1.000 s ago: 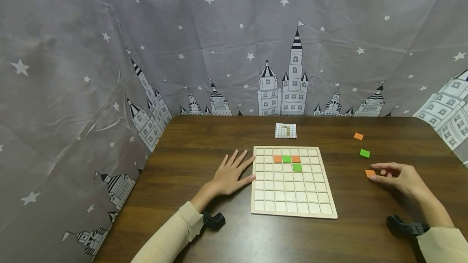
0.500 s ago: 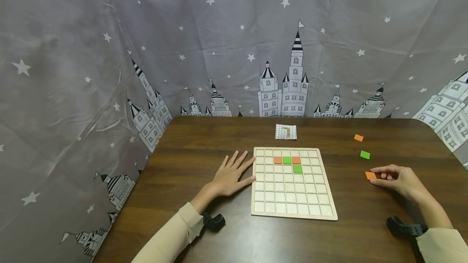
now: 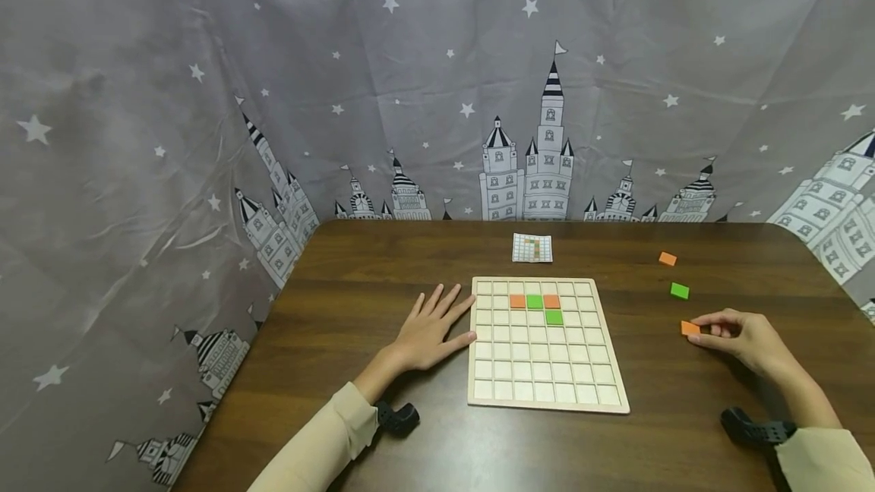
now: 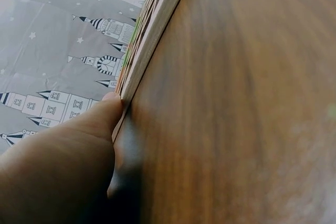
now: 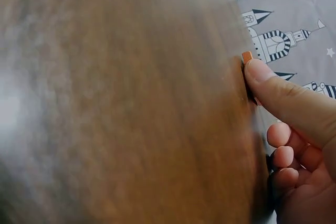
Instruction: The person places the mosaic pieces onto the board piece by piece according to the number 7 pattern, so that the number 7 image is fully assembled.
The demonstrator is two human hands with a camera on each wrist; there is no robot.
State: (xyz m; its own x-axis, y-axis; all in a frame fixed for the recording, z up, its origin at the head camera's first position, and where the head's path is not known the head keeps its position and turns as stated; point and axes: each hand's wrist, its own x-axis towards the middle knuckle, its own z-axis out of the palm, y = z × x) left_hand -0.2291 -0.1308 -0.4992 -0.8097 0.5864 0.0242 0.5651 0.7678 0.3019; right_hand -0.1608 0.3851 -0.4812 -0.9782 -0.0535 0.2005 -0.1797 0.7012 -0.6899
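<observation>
A wooden grid board [image 3: 521, 398] lies on the table, with two orange and two green square tiles in its upper cells. My left hand [image 3: 425, 335] lies with fingers spread at the board's left side, index finger and thumb touching its edge. In the left wrist view the thumb [image 4: 84, 124] meets the board's side [image 4: 149, 40]. To the right of the board, my right hand [image 3: 745, 336] pinches an orange tile [image 3: 688, 328] between thumb and index finger. The right wrist view shows a corner of this orange tile [image 5: 247, 56] beyond the thumb; the other fingers are curled.
A green tile [image 3: 680, 291] and another orange tile [image 3: 667, 258] lie on the table beyond my right hand. Behind the board is a small printed card [image 3: 532, 247] with a coloured grid pattern. A grey castle-print curtain [image 3: 410, 44] hangs along the table's back and left edges.
The right fingers have closed a little more on the orange tile, which stays in nearly the same place. The left hand and board hold still; the head view shifts slightly.
</observation>
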